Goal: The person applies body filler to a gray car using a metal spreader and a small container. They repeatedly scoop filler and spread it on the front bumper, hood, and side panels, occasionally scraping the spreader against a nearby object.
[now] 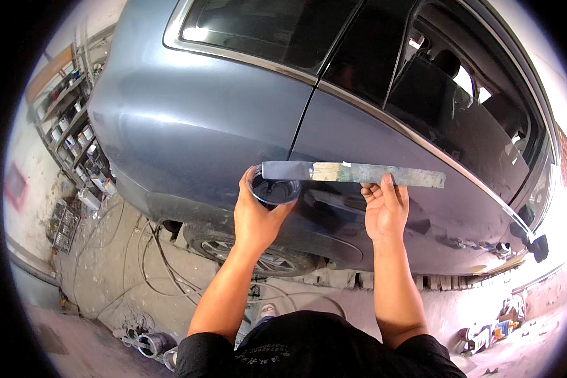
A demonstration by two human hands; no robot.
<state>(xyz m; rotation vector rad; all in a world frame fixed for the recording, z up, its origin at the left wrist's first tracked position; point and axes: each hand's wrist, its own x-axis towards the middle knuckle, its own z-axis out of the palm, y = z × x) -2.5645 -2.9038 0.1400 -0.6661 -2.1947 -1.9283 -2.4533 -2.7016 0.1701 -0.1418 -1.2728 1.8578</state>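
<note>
My left hand (pixel 256 217) is wrapped round a small clear cup (pixel 274 194) with dark paint in it. Between the thumb and fingers of my right hand (pixel 386 214) is a long flat stirring stick (pixel 359 172), held level. Smooth grey-blue paint coats the stick's left end, which lies across the top of the cup; dried, blotchy paint covers the rest. Behind both hands is the side of a grey-blue car (pixel 189 113), at the seam between rear panel and door. Whether the stick touches the bodywork, I cannot tell.
Below the car's rear side is a wheel (pixel 271 261). Hoses (pixel 160 264) snake over the floor at left. Shelves (pixel 66 116) with several cans stand at the far left. Used pots (pixel 154 343) sit at the lower left, and assorted items (pixel 488 334) at the lower right.
</note>
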